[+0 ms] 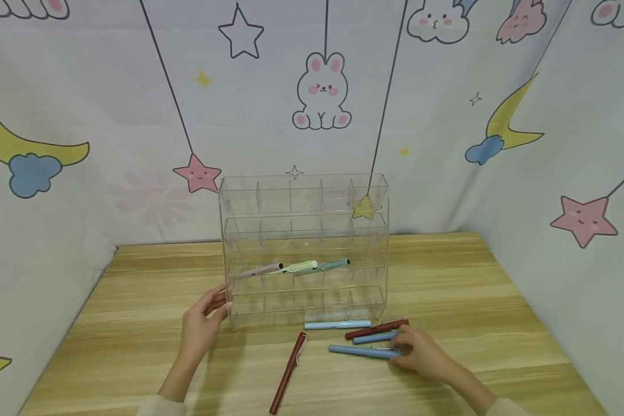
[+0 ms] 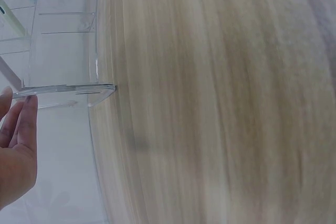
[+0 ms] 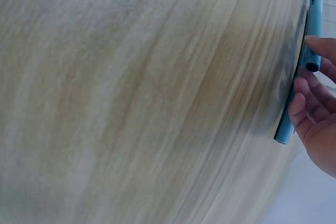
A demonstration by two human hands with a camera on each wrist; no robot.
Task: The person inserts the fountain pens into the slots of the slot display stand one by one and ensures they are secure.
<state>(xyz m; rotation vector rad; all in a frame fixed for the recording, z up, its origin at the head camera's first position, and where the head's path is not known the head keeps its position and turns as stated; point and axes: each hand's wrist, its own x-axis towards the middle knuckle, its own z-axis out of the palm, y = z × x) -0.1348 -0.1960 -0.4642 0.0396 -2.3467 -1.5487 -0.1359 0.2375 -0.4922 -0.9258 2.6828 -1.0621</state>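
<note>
A clear pen rack (image 1: 307,231) with rows of compartments stands at the back of the table. My left hand (image 1: 200,326) holds its left side panel (image 2: 65,88) near the bottom, fingertips against the outer face and thumb at the front edge. Three pens lean in one row: a mauve pen (image 1: 255,270), a pale yellow-green pen (image 1: 299,267) and a green pen (image 1: 330,265). At the front right, my right hand (image 1: 421,352) pinches the end of a blue pen (image 1: 359,350). A second blue pen (image 1: 371,337) lies just behind, close to the fingers.
A dark red pen (image 1: 364,331) lies beside the blue pens, and a light blue pen (image 1: 333,325) along the rack's front foot. Another dark red pen (image 1: 288,372) points toward the table's front. Printed cloth (image 1: 260,115) hangs behind and at both sides of the wooden table (image 1: 135,323).
</note>
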